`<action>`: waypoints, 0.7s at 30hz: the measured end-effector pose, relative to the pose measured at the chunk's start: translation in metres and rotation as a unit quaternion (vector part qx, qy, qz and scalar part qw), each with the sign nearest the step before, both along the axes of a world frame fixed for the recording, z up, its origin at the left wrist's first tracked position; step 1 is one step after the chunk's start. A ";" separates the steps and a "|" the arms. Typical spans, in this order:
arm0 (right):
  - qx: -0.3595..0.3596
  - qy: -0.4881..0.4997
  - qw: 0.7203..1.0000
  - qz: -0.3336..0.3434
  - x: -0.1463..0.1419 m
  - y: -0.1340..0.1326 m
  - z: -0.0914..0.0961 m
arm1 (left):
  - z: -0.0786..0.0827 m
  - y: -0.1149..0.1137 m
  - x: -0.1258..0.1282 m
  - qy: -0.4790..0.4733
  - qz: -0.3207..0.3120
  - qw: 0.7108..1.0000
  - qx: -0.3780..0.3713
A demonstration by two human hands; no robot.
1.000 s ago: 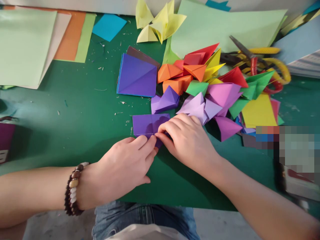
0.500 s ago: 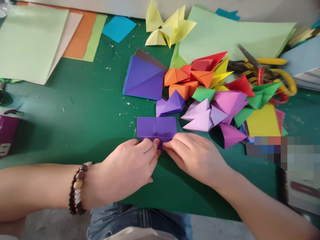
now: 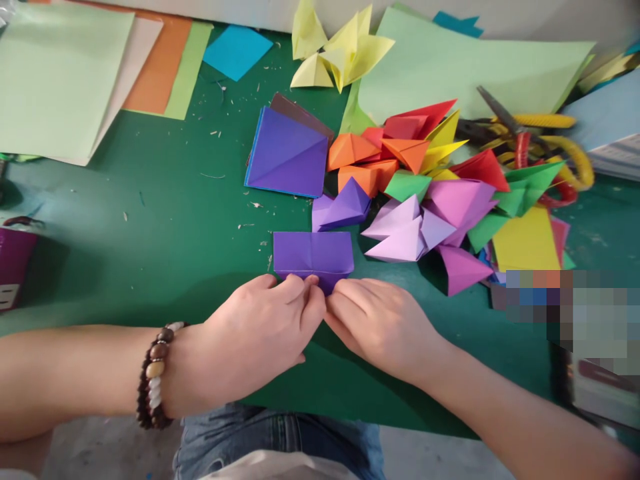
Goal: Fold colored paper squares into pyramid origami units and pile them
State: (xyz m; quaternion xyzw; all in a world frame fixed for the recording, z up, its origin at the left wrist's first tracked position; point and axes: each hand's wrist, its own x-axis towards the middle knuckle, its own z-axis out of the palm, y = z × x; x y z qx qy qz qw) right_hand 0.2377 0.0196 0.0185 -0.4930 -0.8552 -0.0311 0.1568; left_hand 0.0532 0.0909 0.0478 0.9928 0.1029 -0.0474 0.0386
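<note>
A creased sheet of purple origami paper (image 3: pixel 313 252) lies partly folded on the green table, its near edge under my fingers. My left hand (image 3: pixel 265 333), a beaded bracelet on its wrist, has its fingers closed on that near edge. Close beside it, my right hand (image 3: pixel 383 327) is closed on the right part of the same edge, its fingertips partly hidden. Just beyond the sheet sits a folded purple piece (image 3: pixel 345 208). A stack of square papers (image 3: pixel 290 153), purple on top, lies farther back.
Folded pieces in orange (image 3: pixel 355 150), lilac (image 3: pixel 405 233) and other colours are heaped to the right. Behind them lie scissors (image 3: pixel 523 143). Pale yellow folded pieces (image 3: pixel 340 50) and a light green sheet (image 3: pixel 460 67) are at the back. Large sheets (image 3: pixel 60 80) lie far left.
My right hand has shifted slightly down along the near edge of the purple paper. My left fingers have curled in closer to it. The paper has stayed almost in place.
</note>
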 end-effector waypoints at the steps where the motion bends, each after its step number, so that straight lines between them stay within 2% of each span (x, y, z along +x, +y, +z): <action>1: -0.002 0.005 1.000 0.008 -0.001 0.000 -0.001 | 0.000 0.000 0.000 0.000 -0.001 1.000 0.000; 4: -0.035 0.043 0.998 0.036 -0.001 -0.002 0.001 | 0.001 0.000 0.000 0.006 -0.004 1.000 0.000; 6: -0.077 0.095 0.992 0.023 0.003 -0.003 0.005 | 0.002 0.002 0.000 0.009 -0.001 1.000 -0.003; 8: -0.106 0.163 0.980 -0.044 0.009 -0.005 0.012 | 0.003 0.004 0.001 0.008 0.001 1.000 -0.011; 11: -0.100 0.254 0.941 -0.200 0.018 -0.008 0.019 | 0.004 0.004 0.000 -0.004 0.003 1.000 -0.019; 13: -0.119 0.285 0.919 -0.245 0.020 -0.008 0.020 | 0.003 -0.003 -0.002 -0.009 0.010 1.000 -0.006; 18: -0.205 0.359 0.880 -0.233 0.009 -0.007 0.012 | -0.001 -0.027 -0.008 -0.005 0.022 0.997 0.079; 21: -0.264 0.387 0.858 -0.211 0.001 -0.008 0.006 | -0.002 -0.034 -0.009 -0.008 0.013 0.994 0.110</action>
